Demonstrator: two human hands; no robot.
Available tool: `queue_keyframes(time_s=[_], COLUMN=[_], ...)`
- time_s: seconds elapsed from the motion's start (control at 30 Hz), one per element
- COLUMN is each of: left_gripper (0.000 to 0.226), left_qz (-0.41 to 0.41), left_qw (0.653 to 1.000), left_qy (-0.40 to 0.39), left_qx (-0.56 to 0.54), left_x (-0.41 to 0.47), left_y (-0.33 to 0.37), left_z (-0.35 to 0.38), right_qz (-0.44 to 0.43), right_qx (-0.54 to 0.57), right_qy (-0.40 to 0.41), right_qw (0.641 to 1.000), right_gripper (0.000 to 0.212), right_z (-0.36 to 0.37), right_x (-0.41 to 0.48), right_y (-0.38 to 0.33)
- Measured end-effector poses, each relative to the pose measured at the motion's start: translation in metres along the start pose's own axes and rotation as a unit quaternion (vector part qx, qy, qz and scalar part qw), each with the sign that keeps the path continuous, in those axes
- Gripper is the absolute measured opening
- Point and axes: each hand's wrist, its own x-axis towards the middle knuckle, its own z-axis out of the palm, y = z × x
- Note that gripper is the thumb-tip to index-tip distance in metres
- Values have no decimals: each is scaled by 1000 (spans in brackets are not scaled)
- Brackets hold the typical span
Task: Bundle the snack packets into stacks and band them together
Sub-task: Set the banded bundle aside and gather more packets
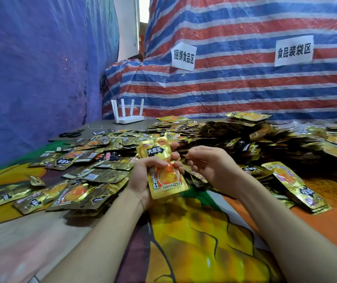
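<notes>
**Packet stack (164, 176) in left hand (141, 180)**

Left hand grips the packet stack upright above the counter (194, 237). Right hand (210, 166) is just beside it, fingers curled; cannot tell whether they pinch anything. Loose packets (77, 180) crowd the counter's left; a large heap (245, 137) lies behind, right. Router (128, 114) and scissors (70, 133) at far left edge.

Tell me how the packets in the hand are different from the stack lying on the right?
The held packets are lifted up, gripped by the left hand; the stack on the right lies flat on the cloth. Its logo looks upside down; the held packets' logo reads the right way up. Both are shiny gold.
</notes>
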Motion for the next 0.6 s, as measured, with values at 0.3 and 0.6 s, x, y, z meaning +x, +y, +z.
queue_keyframes(time_s=[0.3, 0.6], left_gripper=[47, 22], left_qz=[-10, 12], left_qw=[996, 957], left_qy=[84, 276], left_qx=[-2, 91], left_x=[5, 12], left_y=[-2, -6], left_z=[-2, -2], right_qz=[-58, -88], right_qx=[256, -79], right_qy=[-48, 26], right_qw=[964, 993], right_gripper=[32, 44], right_z=[1, 2], right_x=[-5, -1], right_y=[-7, 11])
